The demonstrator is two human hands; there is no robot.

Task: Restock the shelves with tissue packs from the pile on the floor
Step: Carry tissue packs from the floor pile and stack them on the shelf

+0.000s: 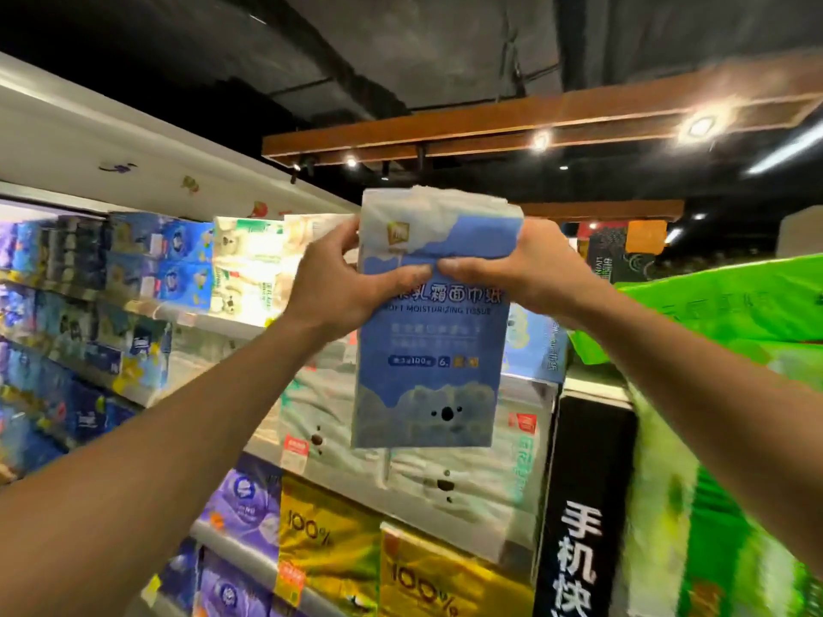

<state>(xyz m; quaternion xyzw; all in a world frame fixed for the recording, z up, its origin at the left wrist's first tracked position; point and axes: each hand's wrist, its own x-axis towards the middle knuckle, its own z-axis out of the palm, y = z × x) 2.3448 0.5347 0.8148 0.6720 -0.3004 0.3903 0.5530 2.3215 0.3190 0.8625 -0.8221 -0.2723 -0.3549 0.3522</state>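
Blue tissue pack (429, 349) raised upright in front of the shelves (236, 547), with a koala print at its lower end. Left hand (343, 282) gripping the upper left edge, thumb across the front. Right hand (530, 269) gripping the upper right edge, thumb likewise across the front, just beside the other thumb tip. Behind the pack, pale packs (467, 478) with a similar animal print, stacked on a shelf. Below these, yellow packs (329, 541) marked "100%", with purple packs (242, 501) to their left. Further left, rows of blue packs (178, 256) on several levels. At right, blurred green packs (730, 305) beside a black sign (583, 505) with white characters. Overhead, a wooden beam (490, 122) with spotlights under a dark ceiling.
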